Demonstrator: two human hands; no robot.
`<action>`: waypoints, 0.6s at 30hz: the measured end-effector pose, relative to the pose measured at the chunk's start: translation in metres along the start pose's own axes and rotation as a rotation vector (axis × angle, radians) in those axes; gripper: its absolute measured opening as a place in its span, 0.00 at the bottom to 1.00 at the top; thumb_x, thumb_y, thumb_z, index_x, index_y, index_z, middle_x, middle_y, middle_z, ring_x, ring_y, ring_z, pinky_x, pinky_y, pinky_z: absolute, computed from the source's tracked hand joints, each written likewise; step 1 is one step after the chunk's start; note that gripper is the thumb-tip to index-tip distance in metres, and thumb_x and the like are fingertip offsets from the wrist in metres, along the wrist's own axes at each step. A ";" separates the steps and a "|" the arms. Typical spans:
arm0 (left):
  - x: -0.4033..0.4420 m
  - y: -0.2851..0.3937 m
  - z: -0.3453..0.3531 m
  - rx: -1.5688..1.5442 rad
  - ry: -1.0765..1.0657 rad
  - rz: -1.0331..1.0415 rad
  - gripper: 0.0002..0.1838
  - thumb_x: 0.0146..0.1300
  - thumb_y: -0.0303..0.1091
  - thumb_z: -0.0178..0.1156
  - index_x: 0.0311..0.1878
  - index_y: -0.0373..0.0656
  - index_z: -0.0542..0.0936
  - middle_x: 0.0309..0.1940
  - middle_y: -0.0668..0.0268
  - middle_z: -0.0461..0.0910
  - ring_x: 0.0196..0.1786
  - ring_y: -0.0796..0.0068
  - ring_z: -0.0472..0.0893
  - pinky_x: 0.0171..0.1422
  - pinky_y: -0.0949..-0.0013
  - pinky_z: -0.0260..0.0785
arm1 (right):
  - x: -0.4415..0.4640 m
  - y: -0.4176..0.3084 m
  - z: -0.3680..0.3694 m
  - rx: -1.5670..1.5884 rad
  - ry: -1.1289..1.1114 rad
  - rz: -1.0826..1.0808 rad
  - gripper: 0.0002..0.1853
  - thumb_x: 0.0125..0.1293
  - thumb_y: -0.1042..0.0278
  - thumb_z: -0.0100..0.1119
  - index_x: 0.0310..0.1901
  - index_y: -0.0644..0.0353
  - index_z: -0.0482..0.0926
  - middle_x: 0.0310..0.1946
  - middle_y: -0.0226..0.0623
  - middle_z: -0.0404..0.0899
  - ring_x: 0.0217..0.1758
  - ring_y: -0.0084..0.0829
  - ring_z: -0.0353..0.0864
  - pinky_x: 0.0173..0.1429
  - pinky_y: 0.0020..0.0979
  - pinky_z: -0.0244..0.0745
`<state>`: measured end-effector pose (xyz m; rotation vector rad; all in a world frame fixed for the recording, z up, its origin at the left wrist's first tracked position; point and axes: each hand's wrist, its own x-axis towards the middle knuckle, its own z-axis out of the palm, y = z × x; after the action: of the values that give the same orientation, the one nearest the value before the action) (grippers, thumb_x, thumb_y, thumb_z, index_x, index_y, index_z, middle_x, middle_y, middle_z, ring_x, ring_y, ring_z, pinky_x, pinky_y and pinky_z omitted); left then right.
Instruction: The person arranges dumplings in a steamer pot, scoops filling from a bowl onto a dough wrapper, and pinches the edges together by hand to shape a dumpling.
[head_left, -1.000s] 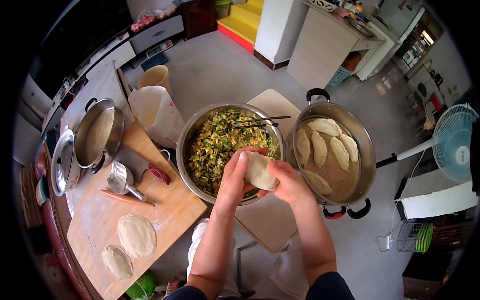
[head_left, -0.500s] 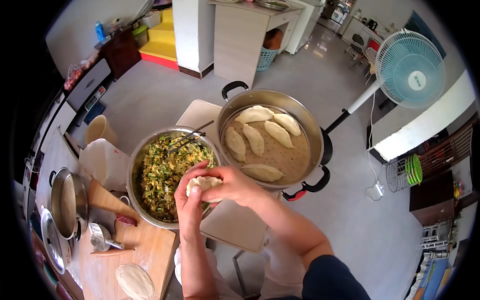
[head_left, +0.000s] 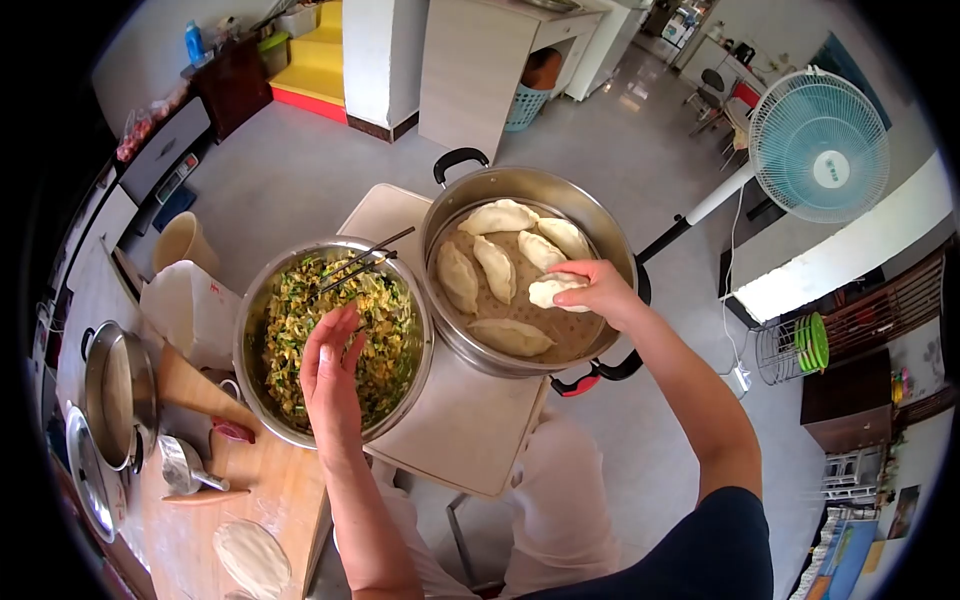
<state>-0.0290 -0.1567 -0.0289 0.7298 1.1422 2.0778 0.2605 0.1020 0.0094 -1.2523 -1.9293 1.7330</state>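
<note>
My right hand (head_left: 598, 295) pinches a pleated dumpling (head_left: 552, 291) above the right side of a large two-handled steel pot (head_left: 592, 213). Several shaped dumplings (head_left: 495, 268) lie on the perforated steamer floor in the pot. Over the near side of a steel bowl (head_left: 250, 402) hovers my left hand (head_left: 333, 375), holding nothing, with its fingers loosely curved and apart. Chopped green and yellow filling (head_left: 290, 335) fills that bowl. A pair of dark chopsticks (head_left: 365, 260) rests across its far side.
On the wooden board (head_left: 285, 475) at lower left are a flat dough round (head_left: 252, 560), a metal scoop (head_left: 185, 465) and a thin rolling pin (head_left: 205, 496). A smaller pot (head_left: 145, 375) stands beyond. Bowl and large pot share a small table (head_left: 455, 440). A fan (head_left: 820, 145) stands at right.
My two hands have parted from around the dumpling above the bowl. The right hand has carried it rightward over the pot, while the left has let go and shifted left.
</note>
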 end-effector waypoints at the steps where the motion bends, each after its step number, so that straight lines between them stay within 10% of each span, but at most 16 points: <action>1: 0.000 0.000 0.000 -0.013 0.005 -0.001 0.28 0.75 0.47 0.55 0.67 0.36 0.71 0.67 0.54 0.73 0.71 0.61 0.71 0.75 0.54 0.62 | 0.007 0.015 0.000 -0.164 -0.006 -0.023 0.28 0.51 0.73 0.73 0.58 0.60 0.81 0.52 0.36 0.83 0.55 0.29 0.81 0.61 0.29 0.76; 6: 0.003 -0.002 -0.005 -0.021 0.038 -0.011 0.23 0.76 0.41 0.52 0.67 0.36 0.71 0.66 0.54 0.74 0.70 0.60 0.72 0.74 0.54 0.64 | 0.018 0.040 0.006 -0.907 0.010 -0.245 0.33 0.47 0.63 0.76 0.59 0.56 0.80 0.54 0.44 0.80 0.59 0.44 0.79 0.62 0.38 0.75; 18: 0.003 -0.001 -0.015 0.011 0.045 -0.045 0.25 0.76 0.42 0.53 0.69 0.38 0.70 0.68 0.54 0.73 0.71 0.62 0.72 0.73 0.53 0.64 | 0.005 0.042 0.018 -0.976 0.039 -0.195 0.25 0.59 0.65 0.68 0.60 0.49 0.79 0.54 0.50 0.76 0.59 0.51 0.77 0.62 0.44 0.74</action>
<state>-0.0420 -0.1619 -0.0360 0.6594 1.1844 2.0610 0.2624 0.0896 -0.0346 -1.2374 -2.8639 0.6136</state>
